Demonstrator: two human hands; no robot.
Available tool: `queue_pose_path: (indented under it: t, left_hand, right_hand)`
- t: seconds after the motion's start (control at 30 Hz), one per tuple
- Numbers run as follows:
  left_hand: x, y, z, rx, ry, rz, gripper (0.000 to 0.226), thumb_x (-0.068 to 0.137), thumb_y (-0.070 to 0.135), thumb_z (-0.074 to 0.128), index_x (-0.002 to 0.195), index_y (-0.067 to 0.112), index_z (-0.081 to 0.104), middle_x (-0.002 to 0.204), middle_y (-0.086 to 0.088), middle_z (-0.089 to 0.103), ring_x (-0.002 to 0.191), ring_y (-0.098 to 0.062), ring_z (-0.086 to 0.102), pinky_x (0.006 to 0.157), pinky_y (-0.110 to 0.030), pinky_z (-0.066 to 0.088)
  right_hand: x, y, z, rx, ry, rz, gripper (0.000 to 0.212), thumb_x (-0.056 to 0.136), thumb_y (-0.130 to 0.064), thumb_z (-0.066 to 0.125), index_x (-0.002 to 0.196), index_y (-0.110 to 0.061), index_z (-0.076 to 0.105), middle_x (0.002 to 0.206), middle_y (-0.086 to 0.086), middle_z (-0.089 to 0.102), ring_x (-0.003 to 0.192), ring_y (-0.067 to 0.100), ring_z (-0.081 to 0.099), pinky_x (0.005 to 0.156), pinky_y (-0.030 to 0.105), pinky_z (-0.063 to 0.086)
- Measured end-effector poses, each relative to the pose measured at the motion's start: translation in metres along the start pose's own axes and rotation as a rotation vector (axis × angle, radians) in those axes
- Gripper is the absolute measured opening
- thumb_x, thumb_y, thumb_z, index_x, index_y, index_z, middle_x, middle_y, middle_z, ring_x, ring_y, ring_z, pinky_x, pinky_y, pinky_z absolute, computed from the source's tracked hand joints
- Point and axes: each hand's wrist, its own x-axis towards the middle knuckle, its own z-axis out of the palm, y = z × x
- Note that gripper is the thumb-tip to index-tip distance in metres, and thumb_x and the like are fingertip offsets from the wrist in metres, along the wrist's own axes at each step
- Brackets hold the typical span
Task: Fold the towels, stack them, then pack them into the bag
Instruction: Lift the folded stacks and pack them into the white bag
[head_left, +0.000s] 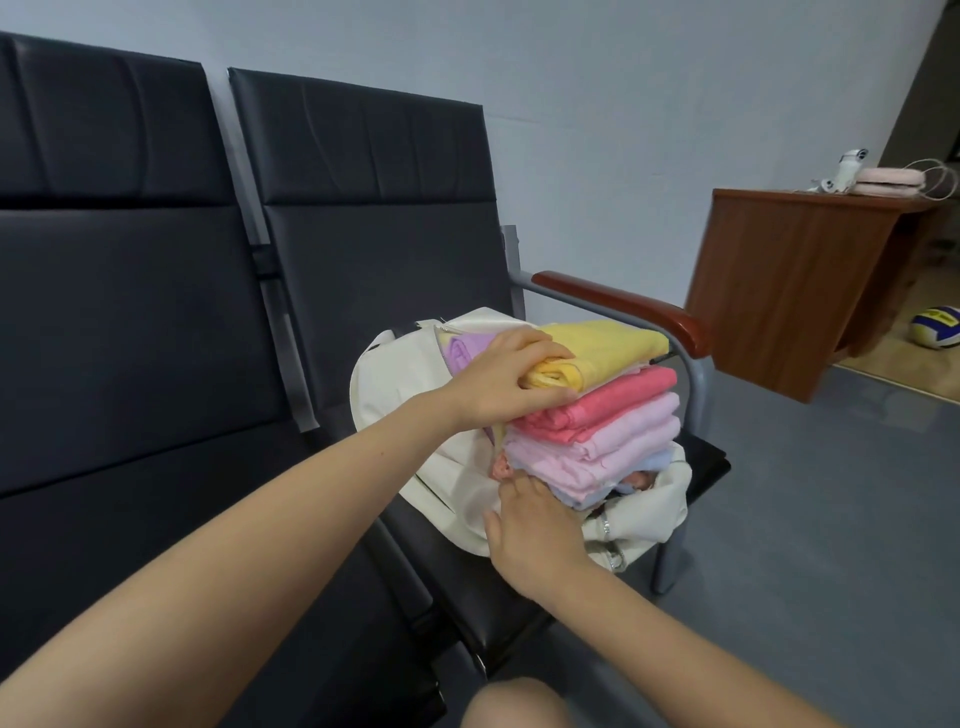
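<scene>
On right seat: packing step, left hand (511, 382) gripping yellow towel (608, 351) atop stack (597, 436), right hand (535, 530) fingers tucked under, grip unclear; next, ease down into bag (410, 415).

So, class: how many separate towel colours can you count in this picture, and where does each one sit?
5, perhaps more hidden. Yellow towel tops the stack, coral towel under it, pale pink towels lower, light blue towel at the bottom, purple towel inside the white bag.
</scene>
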Motion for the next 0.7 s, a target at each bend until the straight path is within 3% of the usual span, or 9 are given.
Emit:
queue_pose_path:
  t: [0.2, 0.3, 0.37, 0.43, 0.53, 0.63, 0.7]
  left_hand:
    - [0.005, -0.004, 0.002, -0.005, 0.036, -0.015, 0.048, 0.086, 0.048, 0.063, 0.13, 0.035, 0.052, 0.143, 0.009, 0.036, 0.136, -0.007, 0.022, 0.116, -0.033, 0.02]
    - [0.006, -0.005, 0.005, -0.006, 0.045, -0.026, 0.06, 0.076, 0.06, 0.054, 0.13, 0.034, 0.053, 0.143, 0.008, 0.037, 0.137, -0.009, 0.023, 0.113, -0.033, 0.021]
    - [0.006, -0.006, 0.005, -0.017, 0.053, -0.028, 0.067, 0.071, 0.065, 0.049, 0.13, 0.034, 0.052, 0.143, 0.008, 0.037, 0.136, -0.01, 0.024, 0.112, -0.032, 0.021]
    - [0.007, -0.007, 0.004, -0.017, 0.058, -0.017, 0.061, 0.076, 0.06, 0.053, 0.13, 0.033, 0.052, 0.143, 0.007, 0.037, 0.136, -0.011, 0.024, 0.114, -0.033, 0.021]
    - [0.01, -0.007, 0.003, -0.039, 0.037, -0.02, 0.044, 0.087, 0.056, 0.057, 0.125, 0.035, 0.055, 0.139, 0.009, 0.039, 0.135, -0.01, 0.024, 0.116, -0.037, 0.021]
    - [0.012, -0.001, 0.003, -0.039, 0.04, -0.047, 0.045, 0.077, 0.075, 0.041, 0.105, 0.045, 0.058, 0.129, 0.012, 0.048, 0.132, -0.01, 0.029, 0.114, -0.037, 0.024]
    - [0.017, 0.006, 0.003, 0.116, 0.064, -0.023, 0.05, 0.075, 0.075, 0.041, 0.099, 0.038, 0.062, 0.123, 0.006, 0.053, 0.131, -0.015, 0.034, 0.112, -0.038, 0.026]
  right_hand:
    - [0.01, -0.01, 0.001, -0.018, -0.06, 0.052, 0.047, 0.072, -0.041, 0.047, 0.087, -0.005, 0.073, 0.083, 0.008, 0.07, 0.078, 0.022, 0.069, 0.068, 0.029, 0.057]
    - [0.02, -0.011, 0.001, 0.012, -0.035, -0.037, 0.046, 0.08, -0.031, 0.037, 0.096, -0.002, 0.069, 0.092, 0.013, 0.068, 0.089, 0.027, 0.067, 0.081, 0.032, 0.055]
    - [0.029, -0.014, -0.002, 0.08, -0.112, -0.081, 0.044, 0.09, -0.025, 0.034, 0.117, 0.001, 0.058, 0.115, 0.017, 0.06, 0.112, 0.031, 0.056, 0.1, 0.036, 0.043]
    - [0.033, -0.016, 0.0, 0.122, -0.152, -0.07, 0.059, 0.093, -0.027, 0.031, 0.141, 0.006, 0.035, 0.146, 0.022, 0.039, 0.138, 0.031, 0.033, 0.117, 0.036, 0.022]
    - [0.034, -0.017, 0.005, 0.182, -0.164, -0.028, 0.076, 0.094, -0.029, 0.032, 0.153, 0.002, -0.003, 0.163, 0.015, -0.003, 0.151, 0.022, -0.001, 0.122, 0.031, 0.004]
    - [0.044, -0.024, 0.002, 0.131, -0.178, 0.064, 0.078, 0.099, -0.034, 0.036, 0.152, 0.002, -0.009, 0.162, 0.018, -0.004, 0.151, 0.027, -0.001, 0.122, 0.037, 0.007]
    - [0.055, -0.027, -0.003, 0.173, -0.207, 0.157, 0.078, 0.098, -0.038, 0.038, 0.153, 0.001, -0.002, 0.161, 0.02, 0.007, 0.149, 0.033, 0.006, 0.122, 0.04, 0.01]
